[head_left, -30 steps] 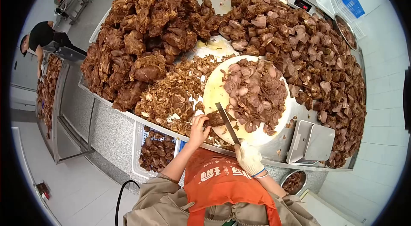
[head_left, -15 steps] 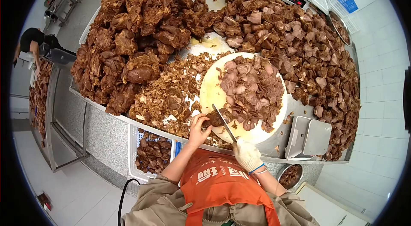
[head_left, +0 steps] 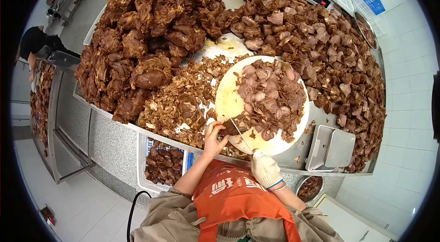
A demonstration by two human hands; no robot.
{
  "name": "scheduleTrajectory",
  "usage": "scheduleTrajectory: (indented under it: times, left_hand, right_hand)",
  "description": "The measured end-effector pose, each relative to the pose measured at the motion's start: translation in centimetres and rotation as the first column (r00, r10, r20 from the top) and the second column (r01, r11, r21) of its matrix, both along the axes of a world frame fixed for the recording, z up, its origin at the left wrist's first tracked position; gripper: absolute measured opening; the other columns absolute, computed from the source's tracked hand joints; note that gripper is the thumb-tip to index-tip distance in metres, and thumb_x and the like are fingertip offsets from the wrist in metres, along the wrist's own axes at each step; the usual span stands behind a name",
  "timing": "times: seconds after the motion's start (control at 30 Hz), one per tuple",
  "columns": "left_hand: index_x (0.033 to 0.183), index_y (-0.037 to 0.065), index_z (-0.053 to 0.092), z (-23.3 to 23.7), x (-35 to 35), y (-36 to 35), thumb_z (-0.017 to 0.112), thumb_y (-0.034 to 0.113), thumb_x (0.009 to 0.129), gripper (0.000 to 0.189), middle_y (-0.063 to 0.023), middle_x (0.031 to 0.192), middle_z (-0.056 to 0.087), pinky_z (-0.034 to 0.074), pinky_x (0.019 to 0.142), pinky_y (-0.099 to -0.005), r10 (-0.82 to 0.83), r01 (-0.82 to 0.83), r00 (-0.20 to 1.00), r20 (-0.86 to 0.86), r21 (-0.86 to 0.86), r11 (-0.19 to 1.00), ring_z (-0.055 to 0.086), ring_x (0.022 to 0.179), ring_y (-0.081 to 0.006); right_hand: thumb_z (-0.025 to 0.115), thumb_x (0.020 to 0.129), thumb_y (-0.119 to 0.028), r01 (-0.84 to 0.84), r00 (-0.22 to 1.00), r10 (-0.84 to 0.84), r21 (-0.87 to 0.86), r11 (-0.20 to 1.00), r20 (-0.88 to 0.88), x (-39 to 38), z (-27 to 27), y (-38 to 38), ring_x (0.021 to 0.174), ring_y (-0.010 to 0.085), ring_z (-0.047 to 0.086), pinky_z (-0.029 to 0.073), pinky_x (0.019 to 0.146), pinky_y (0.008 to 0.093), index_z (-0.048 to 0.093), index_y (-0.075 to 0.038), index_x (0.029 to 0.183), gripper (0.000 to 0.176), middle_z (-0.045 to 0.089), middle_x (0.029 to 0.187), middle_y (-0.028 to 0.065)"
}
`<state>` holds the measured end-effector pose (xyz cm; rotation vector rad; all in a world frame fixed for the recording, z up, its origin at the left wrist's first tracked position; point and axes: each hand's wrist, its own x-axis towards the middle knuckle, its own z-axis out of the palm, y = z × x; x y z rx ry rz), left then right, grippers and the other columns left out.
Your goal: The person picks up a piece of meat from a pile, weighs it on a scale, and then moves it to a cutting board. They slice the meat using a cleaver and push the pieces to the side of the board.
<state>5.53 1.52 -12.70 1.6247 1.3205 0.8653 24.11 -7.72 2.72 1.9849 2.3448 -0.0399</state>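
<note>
My bare left hand (head_left: 214,141) pinches a dark brown piece of cooked meat (head_left: 230,127) at the lower left rim of a round, pale cutting board (head_left: 225,88). My right hand (head_left: 266,169), in a white knit glove, is wrapped round the handle of a knife (head_left: 241,135). The blade slants up and left, its tip lying against the right side of that piece; whether it has cut in is too small to tell. Sliced meat (head_left: 270,97) is heaped over the board's middle and right.
Large meat chunks (head_left: 151,36) pile up at left, trimmings (head_left: 183,104) lie beside the board, and cut pieces (head_left: 330,54) cover the right. A scale (head_left: 330,148) stands front right. Below the table edge are a white crate (head_left: 142,164) and a bowl (head_left: 310,188). Another person (head_left: 34,43) works far left.
The knife has turned, so its blade now shows as a thin line rather than a broad flat. My hands have barely shifted. The person at far left has lowered an arm.
</note>
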Motion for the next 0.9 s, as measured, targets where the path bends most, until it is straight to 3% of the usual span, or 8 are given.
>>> scheduleTrajectory:
  times: [0.33,0.4,0.67,0.77,0.9]
  left_hand:
    - [0.099,0.005,0.061,0.5,0.9,0.8,0.076,0.012,0.071,0.033,-0.0127,0.116,0.055,0.042,0.096,-0.0427,-0.037,0.038,0.999,-0.023,0.068,0.997,0.05,0.11,-0.0332]
    - [0.098,0.004,0.061,0.6,1.0,0.8,0.075,0.01,0.07,0.032,-0.013,0.114,0.056,0.042,0.095,-0.0424,-0.028,0.035,0.998,-0.061,0.112,0.993,0.05,0.109,-0.0332]
    - [0.096,0.004,0.061,1.1,1.5,0.9,0.072,0.008,0.069,0.03,-0.0142,0.111,0.056,0.042,0.095,-0.0429,0.001,0.008,0.997,-0.083,0.11,0.994,0.05,0.109,-0.0339]
    - [0.095,0.003,0.061,1.0,1.9,1.3,0.072,0.008,0.068,0.029,-0.0143,0.111,0.055,0.042,0.095,-0.0431,0.009,0.001,0.996,-0.093,0.112,0.994,0.05,0.109,-0.0341]
    - [0.094,0.003,0.059,1.2,1.9,1.3,0.071,0.009,0.068,0.029,-0.014,0.111,0.054,0.041,0.096,-0.0437,0.006,0.0,0.994,-0.112,0.052,0.999,0.048,0.108,-0.0345]
  right_hand:
    - [0.055,0.086,-0.012,0.071,0.987,-0.083,-0.09,0.993,-0.138,-0.1,0.0,1.0,0.048,0.0204,0.057,0.045,0.041,0.0328,0.05,-0.006,0.081,0.01,0.048,0.056,0.0057]
    - [0.06,0.087,-0.016,0.13,0.967,-0.152,-0.119,0.984,-0.202,-0.4,0.0,1.2,0.048,0.0251,0.058,0.046,0.043,0.0336,0.05,-0.008,0.077,0.016,0.052,0.057,0.0089]
    - [0.058,0.086,-0.015,0.14,0.983,-0.151,-0.106,0.984,-0.102,-1.2,-1.2,1.6,0.049,0.0234,0.059,0.045,0.042,0.0338,0.051,-0.009,0.079,0.011,0.052,0.054,0.0073]
    - [0.057,0.086,-0.016,0.084,0.993,-0.083,0.013,0.996,-0.087,-1.0,-1.8,2.2,0.048,0.0234,0.058,0.045,0.04,0.034,0.051,-0.01,0.079,0.011,0.051,0.053,0.0066]
    - [0.058,0.087,-0.018,0.171,0.979,-0.187,-0.172,0.97,-0.086,-1.0,1.2,3.0,0.05,0.0254,0.06,0.047,0.042,0.0371,0.052,-0.01,0.081,0.012,0.055,0.056,0.0097]
